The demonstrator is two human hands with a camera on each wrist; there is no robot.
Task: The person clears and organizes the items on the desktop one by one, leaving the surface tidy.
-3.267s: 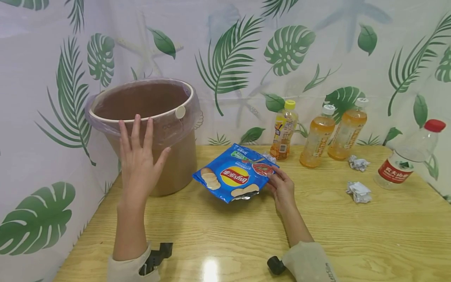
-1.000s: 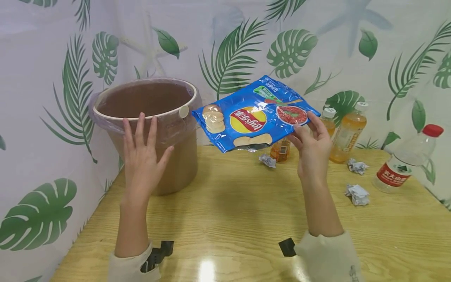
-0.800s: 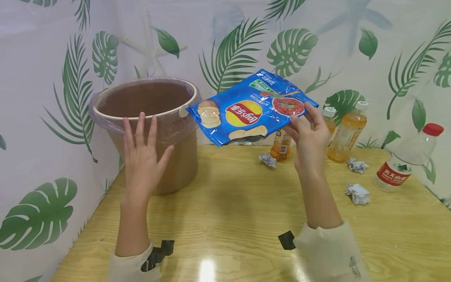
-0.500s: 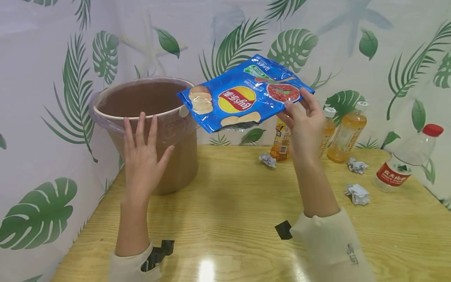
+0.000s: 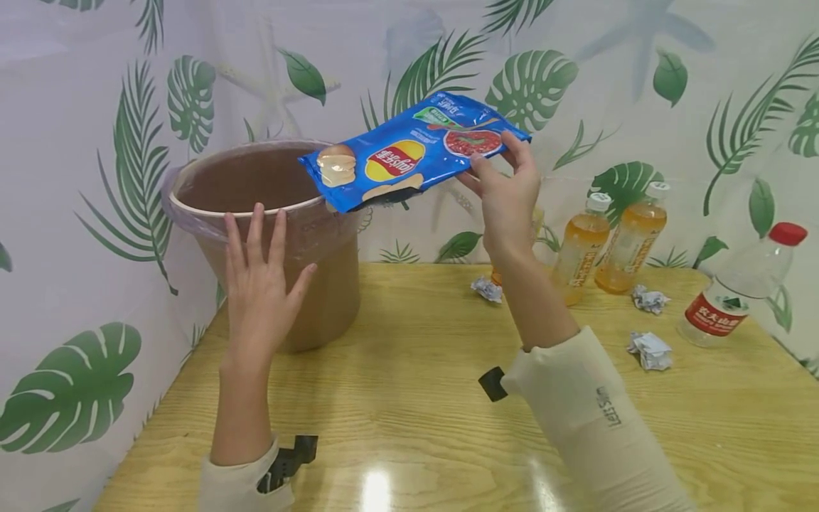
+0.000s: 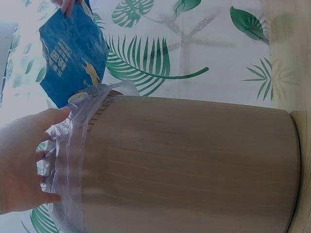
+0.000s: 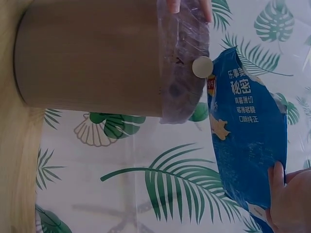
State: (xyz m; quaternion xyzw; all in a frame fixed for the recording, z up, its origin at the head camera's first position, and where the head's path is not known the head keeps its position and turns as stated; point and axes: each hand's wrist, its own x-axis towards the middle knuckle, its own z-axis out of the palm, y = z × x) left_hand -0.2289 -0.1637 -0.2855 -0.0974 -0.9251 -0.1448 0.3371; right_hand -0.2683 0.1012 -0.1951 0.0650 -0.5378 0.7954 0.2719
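Observation:
A blue Lay's chip bag [image 5: 409, 149], torn along one edge, hangs in the air with its left end over the rim of a brown trash bin [image 5: 320, 299]. My right hand [image 5: 508, 192] pinches the bag's right end between thumb and fingers. The bin is lined with a thin clear plastic bag [image 6: 73, 160] folded over its rim. My left hand [image 5: 259, 299] rests with spread, straight fingers on the near side of that rim. In the right wrist view the chip bag's back [image 7: 248, 126] shows, close to the bin's round white button [image 7: 202, 67].
Two orange drink bottles [image 5: 581, 249] with white caps stand at the back right. Farther right leans a clear bottle [image 5: 736, 291] with a red cap. Crumpled paper balls [image 5: 650, 350] lie on the wooden table [image 5: 409, 441]. My right forearm mostly hides another bottle.
My right hand has lifted the chip bag off the table area and carried it up and left, to the bin's rim. The left hand has stayed on the rim.

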